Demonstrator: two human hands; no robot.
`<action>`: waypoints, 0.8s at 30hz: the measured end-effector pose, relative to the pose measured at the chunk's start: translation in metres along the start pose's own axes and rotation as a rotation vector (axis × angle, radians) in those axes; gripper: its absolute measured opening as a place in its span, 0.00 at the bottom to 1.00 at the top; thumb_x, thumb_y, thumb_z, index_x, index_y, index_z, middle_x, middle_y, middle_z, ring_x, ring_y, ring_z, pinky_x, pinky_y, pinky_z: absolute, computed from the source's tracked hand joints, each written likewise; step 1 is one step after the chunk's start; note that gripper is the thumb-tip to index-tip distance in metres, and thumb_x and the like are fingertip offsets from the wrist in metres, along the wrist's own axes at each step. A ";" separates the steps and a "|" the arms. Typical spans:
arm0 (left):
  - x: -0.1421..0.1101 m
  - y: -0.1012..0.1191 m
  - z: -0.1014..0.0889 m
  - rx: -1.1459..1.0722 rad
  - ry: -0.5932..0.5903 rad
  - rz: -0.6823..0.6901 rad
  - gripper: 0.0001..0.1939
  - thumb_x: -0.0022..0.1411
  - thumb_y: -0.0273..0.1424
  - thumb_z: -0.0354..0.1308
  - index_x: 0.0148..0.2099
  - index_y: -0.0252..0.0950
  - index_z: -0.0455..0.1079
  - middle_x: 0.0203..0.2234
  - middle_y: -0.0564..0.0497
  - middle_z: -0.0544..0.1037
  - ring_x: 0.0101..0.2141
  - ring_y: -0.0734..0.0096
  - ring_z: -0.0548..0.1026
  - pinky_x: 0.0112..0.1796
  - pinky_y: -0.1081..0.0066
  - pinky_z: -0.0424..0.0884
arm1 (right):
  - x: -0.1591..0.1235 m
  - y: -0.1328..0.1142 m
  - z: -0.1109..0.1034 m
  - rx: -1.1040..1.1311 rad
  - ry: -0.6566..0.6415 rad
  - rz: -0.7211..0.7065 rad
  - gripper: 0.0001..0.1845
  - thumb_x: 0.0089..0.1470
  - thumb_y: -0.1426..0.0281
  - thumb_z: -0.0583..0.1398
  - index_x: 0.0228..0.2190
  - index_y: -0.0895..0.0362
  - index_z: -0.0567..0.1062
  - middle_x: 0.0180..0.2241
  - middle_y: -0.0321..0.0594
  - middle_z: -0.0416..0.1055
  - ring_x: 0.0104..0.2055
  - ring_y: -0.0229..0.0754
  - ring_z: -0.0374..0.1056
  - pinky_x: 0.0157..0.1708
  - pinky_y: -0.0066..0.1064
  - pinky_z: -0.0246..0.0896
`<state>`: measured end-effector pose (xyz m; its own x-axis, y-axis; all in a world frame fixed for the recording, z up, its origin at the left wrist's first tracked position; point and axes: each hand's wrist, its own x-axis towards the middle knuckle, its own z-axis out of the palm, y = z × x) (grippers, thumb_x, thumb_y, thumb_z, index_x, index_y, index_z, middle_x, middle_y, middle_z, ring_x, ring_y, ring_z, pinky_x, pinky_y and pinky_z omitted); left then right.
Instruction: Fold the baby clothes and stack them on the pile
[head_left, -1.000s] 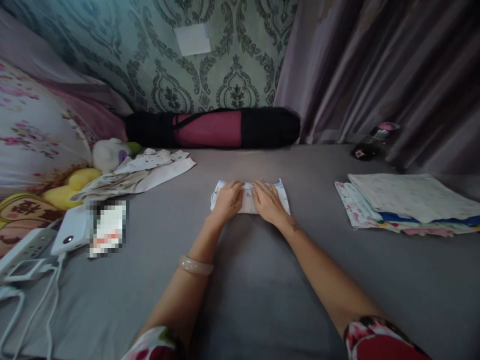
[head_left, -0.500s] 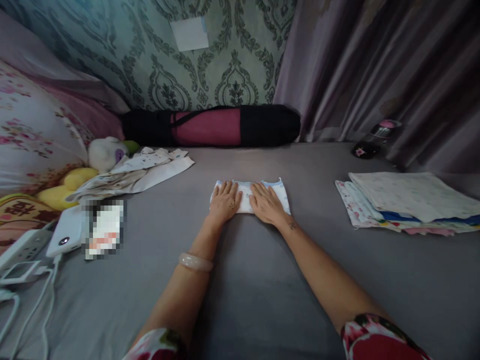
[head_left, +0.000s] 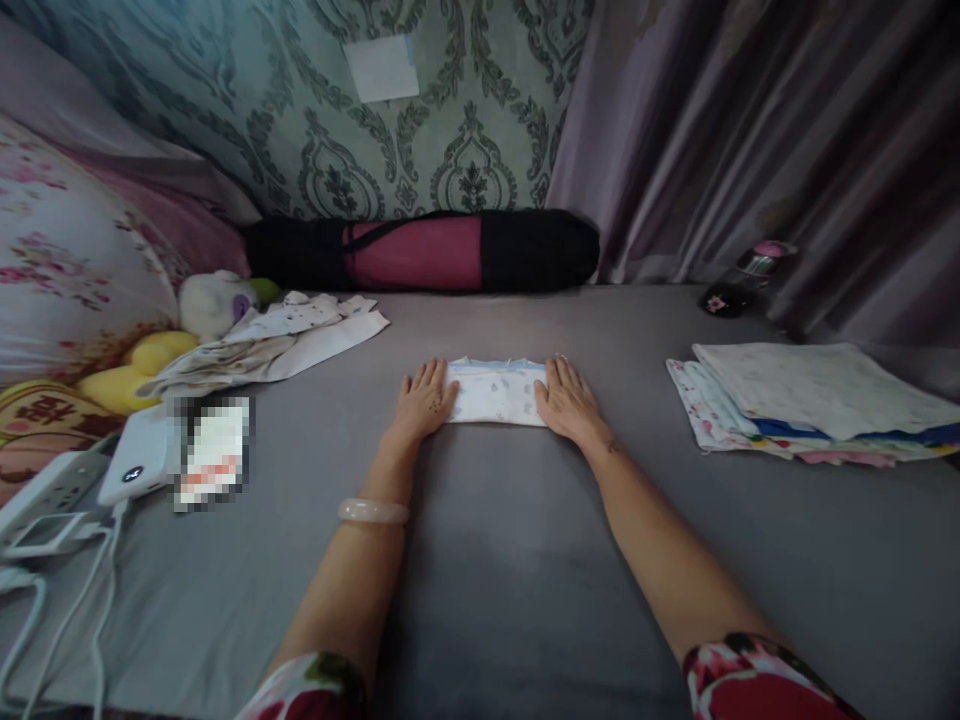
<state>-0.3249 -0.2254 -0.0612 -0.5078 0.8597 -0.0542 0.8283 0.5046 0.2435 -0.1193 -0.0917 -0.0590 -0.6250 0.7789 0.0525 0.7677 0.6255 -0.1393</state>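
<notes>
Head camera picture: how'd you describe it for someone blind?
A person's left hand and right hand lie flat at opposite ends of a folded white cloth on a grey sheet. A cloth stack lies to the right, crumpled cloth left, a black-and-pink bag behind.

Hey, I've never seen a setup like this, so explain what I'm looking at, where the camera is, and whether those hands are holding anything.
There's no machine here, just a person's two bare hands. Every picture comes from one camera worn on that person's head, looking forward and down. The left hand and right hand rest palm down at opposite ends of a small white patterned cloth; neither seems to grip it. Beneath is a gray sheet. On the right lies a stack of fabrics, with a bottle farther back. On the left are loose fabric and a white power strip.
</notes>
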 end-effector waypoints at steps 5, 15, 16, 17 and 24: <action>0.001 -0.003 0.003 -0.019 0.011 0.012 0.32 0.70 0.44 0.34 0.71 0.34 0.45 0.68 0.43 0.48 0.67 0.57 0.47 0.64 0.49 0.45 | 0.000 0.003 0.000 -0.007 -0.002 0.001 0.33 0.65 0.63 0.42 0.64 0.71 0.52 0.67 0.57 0.46 0.68 0.53 0.43 0.65 0.45 0.41; -0.014 0.026 -0.007 0.067 0.317 0.203 0.27 0.72 0.40 0.36 0.66 0.33 0.56 0.66 0.42 0.57 0.66 0.61 0.52 0.64 0.53 0.44 | -0.008 -0.023 -0.008 0.019 0.104 -0.152 0.32 0.66 0.62 0.39 0.65 0.64 0.55 0.68 0.52 0.46 0.69 0.51 0.40 0.66 0.49 0.34; -0.014 0.028 -0.006 0.076 0.287 0.220 0.27 0.72 0.40 0.36 0.66 0.34 0.57 0.65 0.42 0.58 0.66 0.61 0.52 0.64 0.53 0.44 | -0.008 -0.024 -0.006 0.024 0.085 -0.161 0.32 0.66 0.61 0.39 0.65 0.64 0.55 0.68 0.51 0.46 0.69 0.51 0.40 0.66 0.48 0.34; -0.015 0.030 -0.005 0.086 0.243 0.229 0.27 0.72 0.40 0.36 0.66 0.34 0.57 0.65 0.42 0.59 0.66 0.59 0.53 0.64 0.53 0.45 | -0.008 -0.025 -0.003 0.027 0.058 -0.161 0.32 0.66 0.61 0.39 0.65 0.64 0.55 0.68 0.51 0.46 0.69 0.51 0.40 0.66 0.48 0.34; -0.013 0.028 0.001 0.112 0.078 0.215 0.29 0.72 0.42 0.35 0.67 0.34 0.55 0.66 0.42 0.56 0.66 0.56 0.52 0.63 0.52 0.49 | -0.005 -0.022 0.008 0.036 -0.017 -0.136 0.33 0.66 0.59 0.37 0.65 0.63 0.54 0.68 0.48 0.47 0.69 0.51 0.41 0.66 0.49 0.34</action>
<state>-0.2947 -0.2219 -0.0548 -0.3306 0.9417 0.0630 0.9379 0.3204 0.1327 -0.1342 -0.1098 -0.0636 -0.7256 0.6858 0.0567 0.6702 0.7230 -0.1676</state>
